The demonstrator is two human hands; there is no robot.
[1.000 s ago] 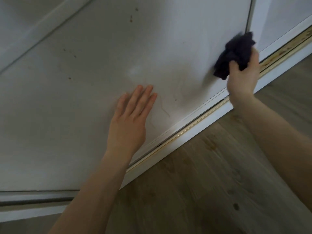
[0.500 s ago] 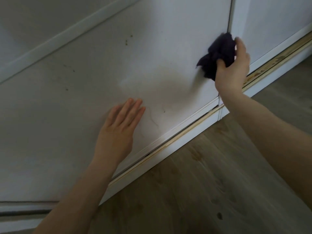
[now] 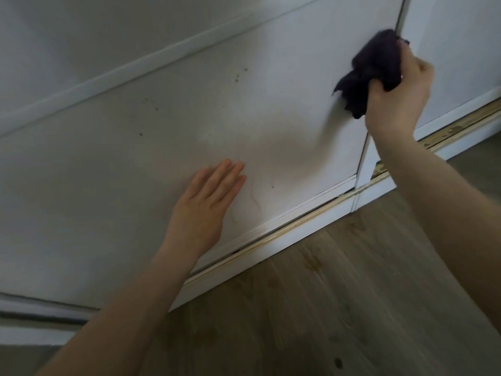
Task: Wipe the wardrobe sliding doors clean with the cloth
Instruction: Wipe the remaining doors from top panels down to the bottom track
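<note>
A white wardrobe sliding door (image 3: 151, 164) fills most of the view, tilted, with small brown specks and a thin hair-like mark on it. My right hand (image 3: 401, 93) grips a bunched dark purple cloth (image 3: 371, 69) and presses it against the door near its right vertical edge. My left hand (image 3: 206, 207) lies flat on the lower part of the same door, fingers straight and together, holding nothing. A second door panel (image 3: 458, 36) shows to the right of the edge.
The bottom sliding track (image 3: 284, 237), white with a gold-coloured rail, runs diagonally under the doors. Wood-look flooring (image 3: 311, 308) lies below it. A raised white trim strip (image 3: 130, 69) crosses the door higher up.
My right hand with the cloth has stayed against the door's right edge, shifting slightly along it. My left hand stays flat on the door. The view has shifted a little.
</note>
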